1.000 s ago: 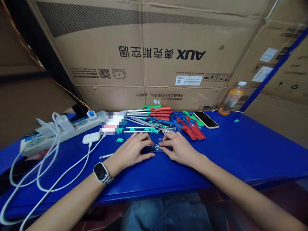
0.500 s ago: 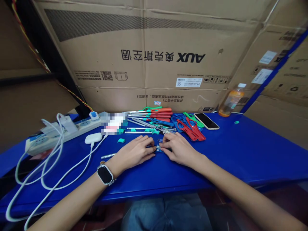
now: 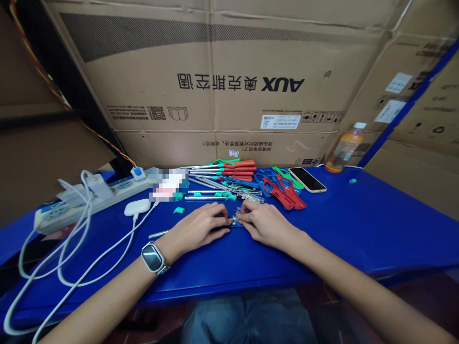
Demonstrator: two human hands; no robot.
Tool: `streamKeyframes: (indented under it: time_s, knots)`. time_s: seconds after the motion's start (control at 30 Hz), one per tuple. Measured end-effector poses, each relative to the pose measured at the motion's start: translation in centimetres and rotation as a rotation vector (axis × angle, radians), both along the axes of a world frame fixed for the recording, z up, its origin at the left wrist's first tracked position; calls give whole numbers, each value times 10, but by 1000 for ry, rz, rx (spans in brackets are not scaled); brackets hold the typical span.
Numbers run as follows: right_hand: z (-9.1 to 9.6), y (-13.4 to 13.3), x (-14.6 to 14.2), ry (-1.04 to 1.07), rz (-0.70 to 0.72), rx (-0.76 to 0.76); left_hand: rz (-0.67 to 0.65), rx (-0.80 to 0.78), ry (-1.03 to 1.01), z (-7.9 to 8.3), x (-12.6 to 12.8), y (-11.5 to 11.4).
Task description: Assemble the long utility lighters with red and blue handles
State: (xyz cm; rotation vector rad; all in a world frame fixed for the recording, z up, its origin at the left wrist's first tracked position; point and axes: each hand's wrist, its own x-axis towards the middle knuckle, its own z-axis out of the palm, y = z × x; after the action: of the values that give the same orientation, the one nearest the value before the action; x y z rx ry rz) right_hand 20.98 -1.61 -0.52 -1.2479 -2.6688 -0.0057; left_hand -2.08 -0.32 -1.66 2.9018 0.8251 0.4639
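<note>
Both hands meet over a blue lighter shell (image 3: pixel 235 223) lying low on the table, with small pale parts showing between the fingertips. My left hand (image 3: pixel 202 224) is closed, its thumb and fingers pinched at the left side of the shell. From the right, my right hand (image 3: pixel 267 222) pinches at the same small parts, hiding much of the shell. A metal lighter tube (image 3: pixel 158 234) sticks out left from beneath my left hand. Just beyond my right hand lie clear lighter fuel tanks (image 3: pixel 253 197) and thin wires.
Red-handled long lighters (image 3: pixel 238 171) lie behind, beside red lighter shells (image 3: pixel 287 196) and blue and green ones. A phone (image 3: pixel 307 179) and a drink bottle (image 3: pixel 344 149) stand right. Left are a power strip (image 3: pixel 124 193), white cables and a white case (image 3: pixel 137 207). Cardboard rises behind.
The view has shifted slightly. Both hands stay at the blue shell, with only small movements of the fingers and left wrist.
</note>
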Motion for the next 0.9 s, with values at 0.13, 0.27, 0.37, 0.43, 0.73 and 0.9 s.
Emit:
streamKeyframes:
  time_s: [0.13, 0.27, 0.37, 0.43, 0.73, 0.9]
  knots:
    - [-3, 3, 0, 57, -30, -29, 8, -33, -24, 2, 1, 0]
    - [-8, 4, 0, 200, -76, -52, 33, -74, -34, 4, 2, 0]
    - [-9, 1, -2, 217, -84, -43, 45, -93, -32, 3, 2, 0]
    - [-7, -2, -3, 190, -90, -31, 47, -80, -21, 2, 2, 0]
    - [-8, 3, 6, 251, -16, -79, 34, -48, -52, -1, 0, 1]
    - [-12, 6, 7, 262, 9, -63, 21, -55, -60, -1, -1, 3]
